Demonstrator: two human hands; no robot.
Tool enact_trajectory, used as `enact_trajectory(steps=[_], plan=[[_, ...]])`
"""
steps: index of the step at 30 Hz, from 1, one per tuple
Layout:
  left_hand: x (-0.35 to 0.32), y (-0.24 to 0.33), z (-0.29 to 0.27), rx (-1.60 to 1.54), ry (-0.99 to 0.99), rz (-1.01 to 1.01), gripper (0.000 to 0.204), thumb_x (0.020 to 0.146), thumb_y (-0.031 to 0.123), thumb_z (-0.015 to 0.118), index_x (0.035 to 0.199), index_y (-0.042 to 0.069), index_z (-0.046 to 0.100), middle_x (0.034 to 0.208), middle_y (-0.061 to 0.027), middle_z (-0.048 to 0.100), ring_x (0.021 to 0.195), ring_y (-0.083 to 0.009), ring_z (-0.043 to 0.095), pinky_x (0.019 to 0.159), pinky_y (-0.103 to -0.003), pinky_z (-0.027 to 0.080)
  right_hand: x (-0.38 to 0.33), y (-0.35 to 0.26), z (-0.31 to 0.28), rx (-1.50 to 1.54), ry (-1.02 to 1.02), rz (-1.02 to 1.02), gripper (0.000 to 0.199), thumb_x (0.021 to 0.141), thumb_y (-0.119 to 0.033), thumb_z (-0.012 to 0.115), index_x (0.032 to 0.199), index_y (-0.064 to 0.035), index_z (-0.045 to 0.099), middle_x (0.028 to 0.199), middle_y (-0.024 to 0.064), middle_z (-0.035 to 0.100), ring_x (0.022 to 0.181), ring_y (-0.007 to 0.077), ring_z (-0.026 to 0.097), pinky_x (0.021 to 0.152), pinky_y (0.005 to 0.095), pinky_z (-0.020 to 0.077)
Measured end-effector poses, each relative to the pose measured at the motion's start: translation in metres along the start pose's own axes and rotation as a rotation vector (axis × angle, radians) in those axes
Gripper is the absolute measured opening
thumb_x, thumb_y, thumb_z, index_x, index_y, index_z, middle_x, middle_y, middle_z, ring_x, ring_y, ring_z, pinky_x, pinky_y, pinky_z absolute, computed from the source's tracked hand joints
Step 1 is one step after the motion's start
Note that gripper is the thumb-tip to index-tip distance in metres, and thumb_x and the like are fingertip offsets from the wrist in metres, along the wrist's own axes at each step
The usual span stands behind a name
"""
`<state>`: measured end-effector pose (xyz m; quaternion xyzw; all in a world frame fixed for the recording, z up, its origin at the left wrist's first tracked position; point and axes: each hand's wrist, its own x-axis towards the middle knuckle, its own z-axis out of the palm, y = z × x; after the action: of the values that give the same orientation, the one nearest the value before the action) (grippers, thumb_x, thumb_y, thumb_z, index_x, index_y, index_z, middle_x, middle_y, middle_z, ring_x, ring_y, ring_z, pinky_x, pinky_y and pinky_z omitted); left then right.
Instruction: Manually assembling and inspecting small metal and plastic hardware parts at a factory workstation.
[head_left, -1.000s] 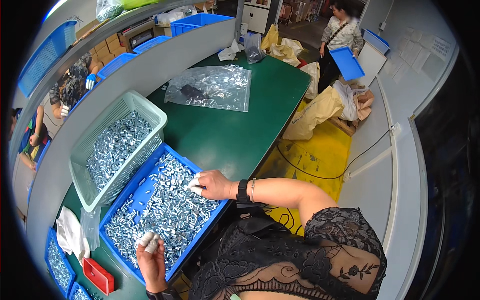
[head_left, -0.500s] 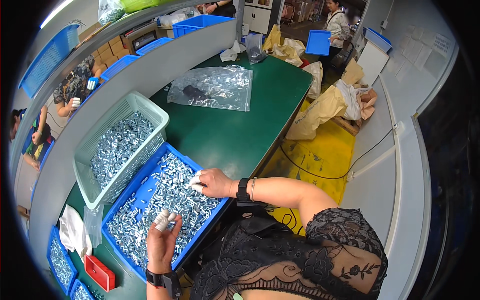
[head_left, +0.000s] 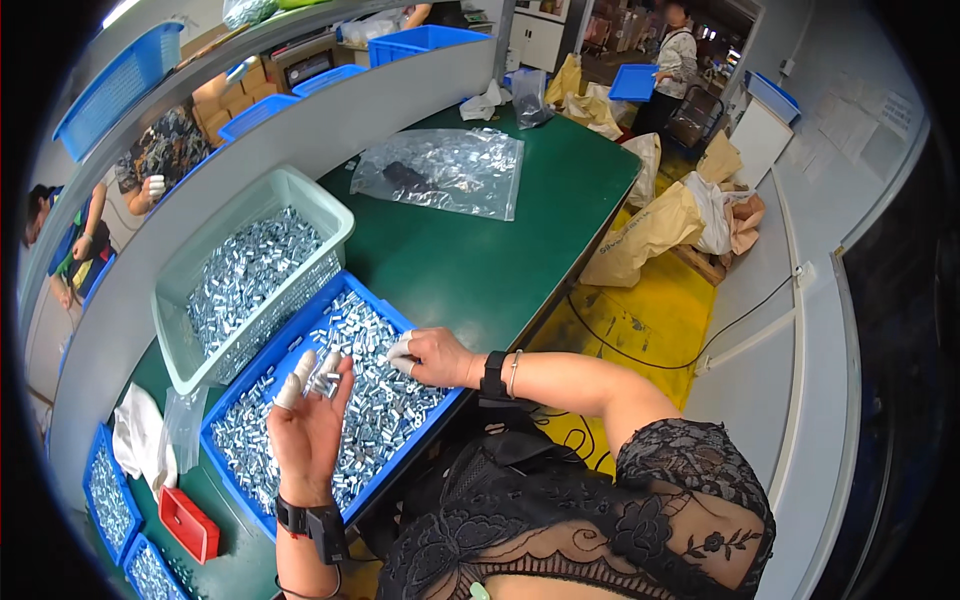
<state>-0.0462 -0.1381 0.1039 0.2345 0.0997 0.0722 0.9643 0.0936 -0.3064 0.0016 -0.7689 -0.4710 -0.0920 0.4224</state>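
Observation:
A blue tray (head_left: 232,487) holds a heap of small silvery metal sleeves (head_left: 385,450). Over its middle, my left hand (head_left: 308,440) is turned palm up, with several sleeves held among its curled fingers. My right hand (head_left: 435,358) is at the tray's right edge, thumb and fingertips pressed together low over the heap. What they pinch, if anything, is hidden. White covers wrap the fingertips of both hands. Against the tray's far left side stands a pale green basket (head_left: 172,330) with more sleeves inside.
A clear plastic bag (head_left: 470,180) lies on the green table (head_left: 450,265). Near left are a red box (head_left: 190,525), a white cloth (head_left: 140,435) and small blue trays (head_left: 108,490). Co-workers sit beyond the grey partition (head_left: 240,170); another person (head_left: 675,60) holds a blue tray.
My left hand has risen and turned palm up, now showing sleeves in its fingers. My right hand stays almost in place. The whole view has shifted slightly.

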Motion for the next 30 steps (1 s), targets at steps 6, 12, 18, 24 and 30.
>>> enact_trajectory(steps=[6,12,18,24,30], plan=[[0.001,-0.002,-0.016,-0.15,0.026,-0.033,0.038,0.089,0.018,0.045,0.113,-0.012,0.042,0.117,-0.0291,0.043,0.116,-0.042,0.04,0.104,-0.049,0.028,0.002,0.009,0.002,-0.116,0.005,-0.078,0.009,0.073,-0.013,0.065,0.082,-0.0109,0.068,0.072,0.0088,0.061,0.064,0.0255,0.06,0.057,0.0332,0.0486],[-0.03,-0.007,-0.034,-0.074,0.232,-0.028,0.026,0.089,0.007,0.044,0.107,-0.011,0.047,0.107,-0.0222,0.049,0.104,-0.0334,0.049,0.098,-0.047,0.038,0.006,-0.001,-0.003,0.007,-0.024,-0.047,0.008,0.075,-0.008,0.065,0.082,-0.0086,0.067,0.068,0.0081,0.06,0.057,0.021,0.057,0.053,0.03,0.0455],[-0.038,0.027,-0.044,0.003,0.295,-0.02,0.018,0.087,-0.001,0.043,0.101,-0.012,0.047,0.104,-0.0213,0.049,0.098,-0.0335,0.051,0.098,-0.049,0.038,0.006,-0.008,-0.002,0.015,-0.073,-0.004,0.008,0.075,-0.007,0.065,0.083,-0.0073,0.066,0.067,0.0063,0.06,0.052,0.0148,0.052,0.049,0.0252,0.0418],[0.029,0.115,-0.022,0.281,0.226,0.386,0.02,0.086,0.002,0.049,0.101,-0.01,0.049,0.1,-0.0195,0.051,0.094,-0.0266,0.053,0.095,-0.041,0.04,0.004,-0.005,-0.001,0.032,-0.042,0.044,0.008,0.074,-0.009,0.065,0.082,-0.0092,0.066,0.068,0.0056,0.059,0.055,0.0197,0.055,0.052,0.0291,0.0445],[0.061,0.162,-0.049,1.912,0.384,0.536,0.04,0.086,0.01,0.05,0.118,-0.012,0.042,0.116,-0.0219,0.049,0.113,-0.0271,0.048,0.101,-0.039,0.036,0.003,-0.006,-0.001,0.028,-0.052,0.069,0.008,0.074,-0.008,0.065,0.081,-0.0085,0.066,0.067,0.0059,0.06,0.054,0.0197,0.055,0.051,0.0294,0.0439]])
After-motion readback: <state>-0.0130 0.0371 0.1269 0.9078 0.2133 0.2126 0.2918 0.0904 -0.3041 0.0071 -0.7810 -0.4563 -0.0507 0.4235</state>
